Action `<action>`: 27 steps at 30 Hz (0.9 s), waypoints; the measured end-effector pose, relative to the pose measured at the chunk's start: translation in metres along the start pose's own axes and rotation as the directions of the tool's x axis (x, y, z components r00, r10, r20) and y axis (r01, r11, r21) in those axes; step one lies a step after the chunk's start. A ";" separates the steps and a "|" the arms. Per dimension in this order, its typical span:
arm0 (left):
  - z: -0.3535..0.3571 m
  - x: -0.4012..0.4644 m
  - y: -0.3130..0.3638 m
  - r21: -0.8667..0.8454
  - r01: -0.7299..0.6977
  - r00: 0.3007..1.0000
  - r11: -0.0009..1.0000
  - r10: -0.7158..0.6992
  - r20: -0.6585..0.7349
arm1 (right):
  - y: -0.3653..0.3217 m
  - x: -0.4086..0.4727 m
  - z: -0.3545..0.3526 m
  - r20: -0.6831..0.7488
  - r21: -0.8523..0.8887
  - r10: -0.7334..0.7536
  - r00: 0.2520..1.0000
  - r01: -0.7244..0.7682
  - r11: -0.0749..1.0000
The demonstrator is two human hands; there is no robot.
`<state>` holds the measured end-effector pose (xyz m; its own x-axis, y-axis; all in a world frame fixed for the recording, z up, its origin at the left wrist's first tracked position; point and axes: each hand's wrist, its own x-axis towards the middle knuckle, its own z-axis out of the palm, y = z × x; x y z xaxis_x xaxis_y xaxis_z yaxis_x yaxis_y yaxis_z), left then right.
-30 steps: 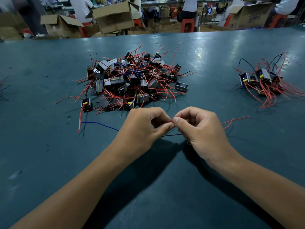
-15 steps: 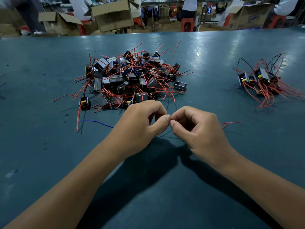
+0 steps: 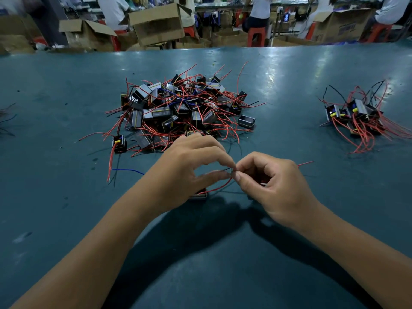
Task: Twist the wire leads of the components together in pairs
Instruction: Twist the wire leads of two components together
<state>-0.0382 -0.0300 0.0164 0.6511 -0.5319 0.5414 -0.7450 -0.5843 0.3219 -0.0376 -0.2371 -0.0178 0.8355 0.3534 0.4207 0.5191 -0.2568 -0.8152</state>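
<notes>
- Thin, springy red lead (image 3: 217,188), light, slippery: best pinched near the bare tips.
- Left hand (image 3: 189,166) and right hand (image 3: 274,186) pinching lead ends together, just in front of the component pile (image 3: 182,108).

The table (image 3: 66,219) fills most of the frame. A big heap of components (image 3: 182,110) lies on it at upper centre. One single component (image 3: 119,143) sits just at the lower left of this heap. A smaller heap (image 3: 354,117) lies at the right edge, well apart from the big one. The left hand (image 3: 189,170) and the right hand (image 3: 278,186) meet below the big heap, near the centre, with a wire lead (image 3: 217,188) between them. Cardboard boxes (image 3: 156,23) stand behind the table, along the top.
</notes>
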 end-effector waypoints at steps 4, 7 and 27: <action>-0.001 0.000 -0.001 0.038 -0.025 1.000 0.999 0.026 -0.016 | 0.001 0.000 -0.002 0.061 0.021 0.005 0.998 -0.006 1.000; -0.001 0.000 0.000 0.086 -0.057 0.998 0.995 0.058 0.000 | 0.000 -0.001 -0.002 0.073 0.024 0.004 0.997 -0.006 1.000; 0.004 -0.003 0.007 -0.218 0.191 0.980 0.957 -0.172 0.102 | -0.001 0.000 -0.005 0.070 -0.066 -0.090 0.993 0.095 0.993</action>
<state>-0.0450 -0.0347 0.0136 0.7808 -0.4830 0.3963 -0.6207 -0.5268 0.5807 -0.0369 -0.2413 -0.0147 0.7708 0.4370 0.4635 0.6065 -0.2808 -0.7438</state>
